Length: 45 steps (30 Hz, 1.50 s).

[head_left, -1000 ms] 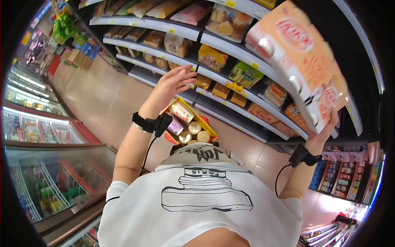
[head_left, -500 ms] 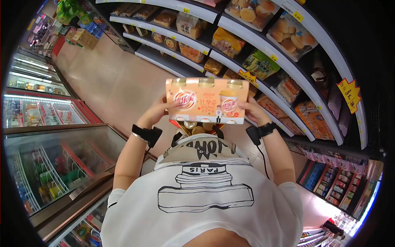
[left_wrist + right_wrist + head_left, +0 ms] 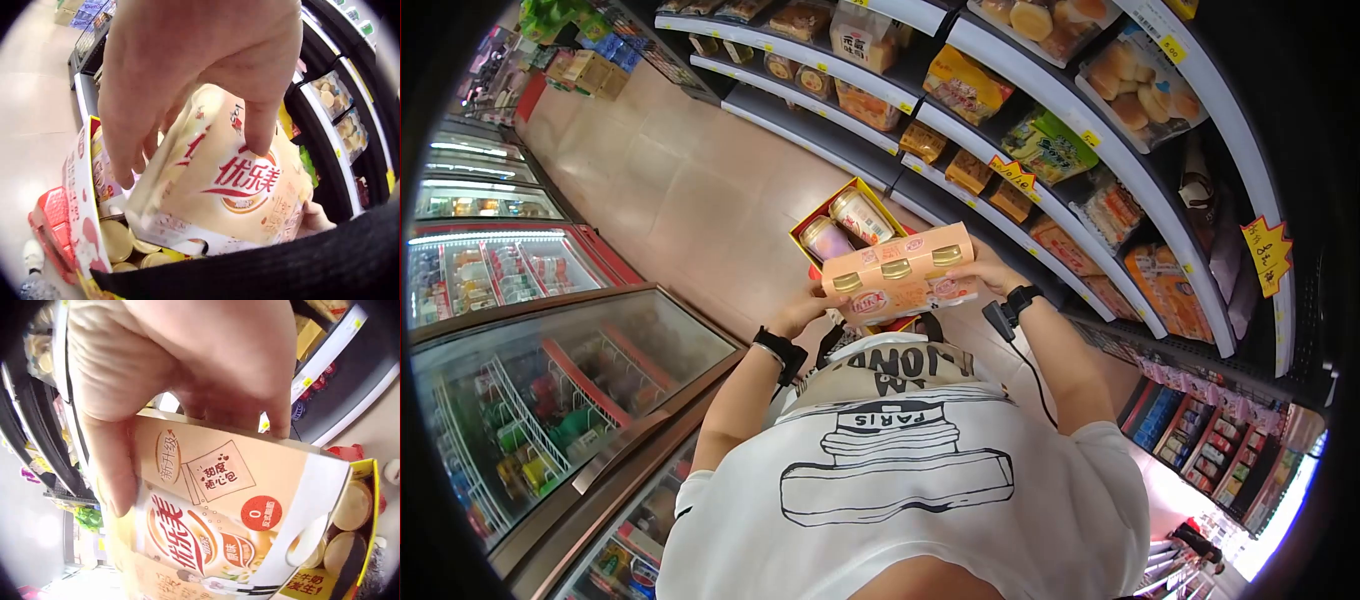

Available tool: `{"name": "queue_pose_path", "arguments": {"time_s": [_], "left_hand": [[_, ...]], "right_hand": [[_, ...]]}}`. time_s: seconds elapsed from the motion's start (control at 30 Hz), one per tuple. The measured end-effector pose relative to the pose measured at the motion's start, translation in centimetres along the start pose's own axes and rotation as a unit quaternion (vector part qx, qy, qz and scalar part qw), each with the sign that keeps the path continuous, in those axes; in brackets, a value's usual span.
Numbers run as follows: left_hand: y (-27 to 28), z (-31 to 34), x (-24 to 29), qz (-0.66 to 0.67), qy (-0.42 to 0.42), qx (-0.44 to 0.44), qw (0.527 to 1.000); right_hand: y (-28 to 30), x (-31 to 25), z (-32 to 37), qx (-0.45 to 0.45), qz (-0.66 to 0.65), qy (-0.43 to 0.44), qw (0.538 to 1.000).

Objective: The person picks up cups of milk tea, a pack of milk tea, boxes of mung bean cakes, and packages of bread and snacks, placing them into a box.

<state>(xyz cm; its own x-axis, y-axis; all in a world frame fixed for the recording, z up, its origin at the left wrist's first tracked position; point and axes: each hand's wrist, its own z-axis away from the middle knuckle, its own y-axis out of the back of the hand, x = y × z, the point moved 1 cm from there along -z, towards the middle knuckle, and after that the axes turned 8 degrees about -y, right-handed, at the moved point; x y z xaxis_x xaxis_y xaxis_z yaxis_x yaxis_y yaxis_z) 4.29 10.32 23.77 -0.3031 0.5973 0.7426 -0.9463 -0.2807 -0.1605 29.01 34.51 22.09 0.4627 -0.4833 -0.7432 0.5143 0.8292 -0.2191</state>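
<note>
Both hands hold an orange cardboard multipack of milk tea cups [image 3: 900, 262] in front of the body, gold lids showing along its top. My left hand [image 3: 798, 311] grips one end; in the left wrist view its thumb [image 3: 259, 128] presses on the printed face. At the other end, my right hand [image 3: 992, 272] grips, with its thumb [image 3: 112, 475] on the front and fingers behind the top edge. Beneath the multipack is an open yellow-rimmed box [image 3: 81, 206] holding a white can [image 3: 862, 217], a purple can [image 3: 826, 241] and several gold-lidded ones [image 3: 115, 240]. The multipack hides part of this box.
A red basket [image 3: 53, 231] is under the box. Store shelves [image 3: 960, 180] with packaged bread and snacks run along the front and right. A glass-topped freezer [image 3: 590, 400] stands at the left. Tiled floor [image 3: 660, 170] lies between them.
The right hand has brought the multipack from the shelf side to the middle, where the left hand took its other end. Since then both hands have lowered and tilted it over the box.
</note>
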Motion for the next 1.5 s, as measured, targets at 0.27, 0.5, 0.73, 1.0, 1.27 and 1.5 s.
{"name": "queue_pose_path", "arguments": {"time_s": [0.27, 0.5, 0.73, 1.0, 1.27, 1.5], "left_hand": [[1.3, -1.2, -3.5, -0.025, 0.072, 0.063, 0.995], [2.2, 0.4, -6.2, -0.002, 0.098, 0.115, 0.989], [2.8, 1.9, -7.9, 0.018, 0.111, 0.155, 0.982], [3.1, 3.2, -8.9, 0.010, 0.112, 0.164, 0.980], [4.5, 5.1, -10.9, 0.017, 0.114, 0.213, 0.970], [6.1, 5.9, -12.3, 0.000, 0.130, 0.225, 0.966]], "right_hand": [[2.6, 1.2, -1.4, 0.043, 0.045, -0.057, 0.996], [2.8, -0.8, -2.4, 0.006, 0.007, -0.128, 0.992], [3.1, -1.9, -2.6, -0.010, -0.001, -0.148, 0.989], [0.0, -0.1, -6.3, 0.004, 0.016, -0.159, 0.987], [0.8, 5.2, -10.2, 0.025, 0.025, -0.167, 0.985], [-1.0, 2.4, -6.1, 0.110, 0.189, -0.053, 0.974]]}}
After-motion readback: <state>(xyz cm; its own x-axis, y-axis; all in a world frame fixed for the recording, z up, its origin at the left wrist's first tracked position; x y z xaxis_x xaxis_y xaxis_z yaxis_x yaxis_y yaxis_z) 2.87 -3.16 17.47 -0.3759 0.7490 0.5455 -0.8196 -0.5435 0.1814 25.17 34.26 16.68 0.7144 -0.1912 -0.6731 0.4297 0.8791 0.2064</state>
